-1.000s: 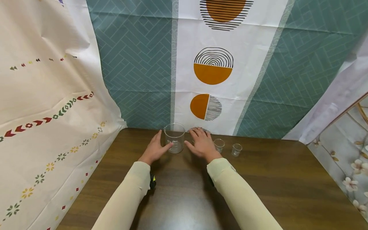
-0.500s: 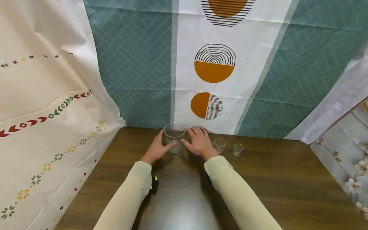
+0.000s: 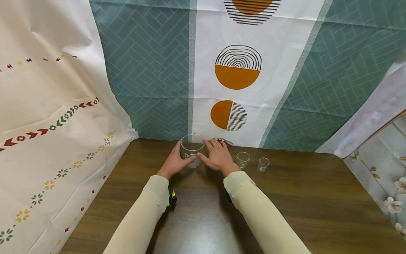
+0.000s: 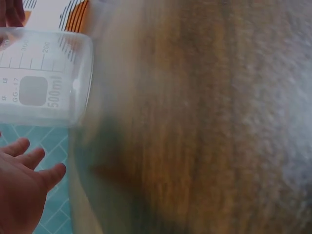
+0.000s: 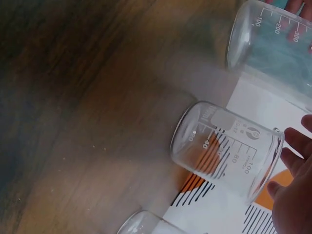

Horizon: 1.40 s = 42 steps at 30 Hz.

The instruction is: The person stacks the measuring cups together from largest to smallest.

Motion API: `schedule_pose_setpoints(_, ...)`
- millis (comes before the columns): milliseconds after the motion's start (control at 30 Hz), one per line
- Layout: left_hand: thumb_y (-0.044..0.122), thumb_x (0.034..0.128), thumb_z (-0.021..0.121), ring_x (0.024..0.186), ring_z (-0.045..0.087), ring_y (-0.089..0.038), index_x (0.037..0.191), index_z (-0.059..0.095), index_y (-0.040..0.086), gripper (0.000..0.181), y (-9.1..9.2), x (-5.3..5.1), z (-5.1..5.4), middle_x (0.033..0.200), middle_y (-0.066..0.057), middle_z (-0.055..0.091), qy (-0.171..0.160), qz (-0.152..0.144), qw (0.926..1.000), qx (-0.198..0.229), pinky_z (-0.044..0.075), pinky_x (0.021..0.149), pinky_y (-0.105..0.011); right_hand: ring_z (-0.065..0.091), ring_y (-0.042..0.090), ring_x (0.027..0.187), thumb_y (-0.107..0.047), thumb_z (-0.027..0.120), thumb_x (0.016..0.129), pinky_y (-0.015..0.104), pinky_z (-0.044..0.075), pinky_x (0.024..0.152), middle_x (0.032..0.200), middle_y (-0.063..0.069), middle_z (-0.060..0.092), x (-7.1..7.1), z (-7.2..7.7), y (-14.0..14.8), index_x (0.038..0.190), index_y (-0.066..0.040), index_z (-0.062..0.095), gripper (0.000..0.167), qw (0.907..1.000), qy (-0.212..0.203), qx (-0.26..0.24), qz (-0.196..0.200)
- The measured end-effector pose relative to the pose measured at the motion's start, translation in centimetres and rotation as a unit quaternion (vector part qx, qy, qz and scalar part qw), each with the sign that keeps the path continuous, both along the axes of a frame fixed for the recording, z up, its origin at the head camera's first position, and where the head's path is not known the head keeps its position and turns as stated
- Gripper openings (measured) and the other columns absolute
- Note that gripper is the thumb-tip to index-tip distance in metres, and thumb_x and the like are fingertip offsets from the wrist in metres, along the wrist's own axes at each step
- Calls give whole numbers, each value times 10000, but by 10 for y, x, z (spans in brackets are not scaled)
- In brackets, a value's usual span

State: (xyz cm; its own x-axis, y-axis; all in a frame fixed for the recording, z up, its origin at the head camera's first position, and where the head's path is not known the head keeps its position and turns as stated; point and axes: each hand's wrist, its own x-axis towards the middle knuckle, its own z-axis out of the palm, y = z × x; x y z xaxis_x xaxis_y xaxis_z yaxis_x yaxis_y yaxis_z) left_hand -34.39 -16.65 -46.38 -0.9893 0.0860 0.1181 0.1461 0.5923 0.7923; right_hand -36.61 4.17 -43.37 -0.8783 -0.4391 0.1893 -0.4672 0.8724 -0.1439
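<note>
A large clear glass beaker (image 3: 192, 150) with a 500ml mark stands upright on the table, between my two hands. My left hand (image 3: 174, 163) lies along its left side, thumb across the front; in the left wrist view several spread fingers (image 4: 30, 158) are apart from the glass. My right hand (image 3: 219, 157) is at its right side, thumb in front, fingers near the rim. Neither hand visibly curls round the glass. The right wrist view has a medium beaker (image 5: 222, 146) near the right fingers, possibly hidden behind that hand in the head view.
Right of my right hand stand a small beaker (image 3: 242, 160) and a smaller one (image 3: 263, 164). The brown wooden table (image 3: 301, 201) ends at a patterned backdrop (image 3: 149, 77). A cream cloth (image 3: 57, 141) hangs left, and a floral panel (image 3: 383, 176) is at the right.
Both hands have moved inward, closing the gaps beside the large beaker. The right hand has shifted left, uncovering more of the small beaker. The beakers stay in place while the view tilts slightly.
</note>
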Motion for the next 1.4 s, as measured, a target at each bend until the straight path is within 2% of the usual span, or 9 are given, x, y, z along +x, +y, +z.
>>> schedule_pose_setpoints(200,523,798,736,1390,369,-332,1557,67,160,1075,2,-5,3,1548,-146,302,-83,-70,9999,127,333,1103,-544,353,247,1409,-644,367,942,553,209,1160,1496,95,430,0,0,-1,1498,-141,350,750,10000,-17,-30,8)
schedule_pose_setpoints(367,518,781,757,1381,380,-331,1555,57,186,1095,1,-7,4,1533,-138,328,-262,-72,9988,396,328,1107,-546,371,252,1398,-645,375,941,555,214,1160,1486,96,439,0,0,-2,1504,-135,336,760,9999,-75,-98,15)
schedule_pose_setpoints(767,508,813,726,1456,237,-379,1549,-11,233,1077,-3,-5,5,1596,-163,176,-884,-467,9930,627,251,1133,-590,418,272,1376,-634,436,927,524,232,1165,1493,101,449,2,-3,-7,1515,-101,296,806,9981,-380,-444,201)
schedule_pose_setpoints(833,483,825,726,1457,231,-382,1547,0,228,1055,-3,-5,5,1585,-167,197,-885,-532,9917,768,248,1134,-590,421,266,1374,-638,439,924,525,231,1165,1491,97,453,2,-3,-7,1516,-104,296,810,9981,-383,-453,179)
schedule_pose_setpoints(867,450,844,718,1459,221,-394,1548,-1,205,1036,-2,-2,10,1583,-185,197,-910,-591,9907,816,242,1135,-594,418,264,1376,-641,441,922,524,226,1167,1492,96,451,2,-3,-7,1517,-105,293,815,9980,-405,-462,166)
schedule_pose_setpoints(1067,337,881,707,1461,208,-412,1546,31,160,965,-2,1,12,1569,-228,224,-931,-714,9872,1084,240,1135,-591,410,265,1384,-654,442,918,534,221,1167,1495,103,445,4,-3,-9,1523,-98,277,838,9979,-438,-451,135)
schedule_pose_setpoints(1100,352,879,708,1463,210,-404,1544,37,175,962,-2,-1,8,1569,-217,229,-905,-706,9871,1115,243,1137,-585,412,266,1382,-655,442,919,534,223,1166,1494,105,446,4,-2,-10,1523,-95,275,841,9979,-431,-460,131)
schedule_pose_setpoints(1200,327,897,691,1463,195,-416,1547,16,167,951,-3,-1,10,1572,-228,214,-893,-773,9857,1205,238,1136,-590,419,267,1377,-654,449,918,533,213,1170,1489,109,451,4,0,-11,1523,-91,270,846,9974,-435,-562,133)
schedule_pose_setpoints(1400,322,901,689,1439,260,-410,1545,38,199,924,-6,-1,14,1552,-223,249,-813,-857,9835,1371,284,1112,-593,415,269,1383,-652,451,918,527,178,1184,1504,107,433,4,5,-13,1530,-92,249,853,9950,-537,-828,183)
